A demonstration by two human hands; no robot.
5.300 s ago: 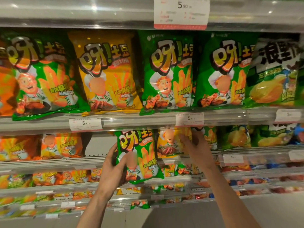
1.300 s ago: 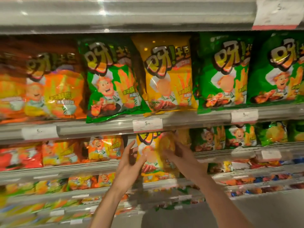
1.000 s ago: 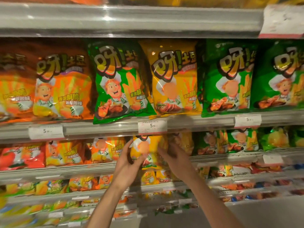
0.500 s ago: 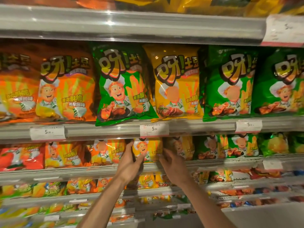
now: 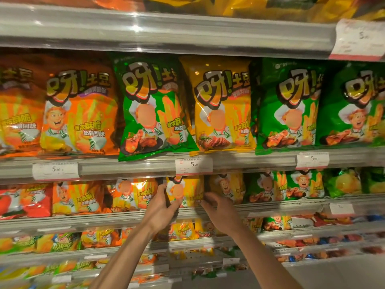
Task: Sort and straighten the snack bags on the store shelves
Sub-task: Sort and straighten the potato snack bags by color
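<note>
A yellow snack bag [image 5: 187,191] stands upright on the shelf just below the middle price tag [image 5: 193,165]. The left hand [image 5: 161,209] grips its left edge, thumb across the front. The right hand [image 5: 220,213] touches its right edge, fingers bent. Below and left of the tag stands an orange bag [image 5: 133,195]; below and right, another yellow bag [image 5: 228,187].

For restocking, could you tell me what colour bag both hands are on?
Yellow bag, clearest in the head view.
</note>
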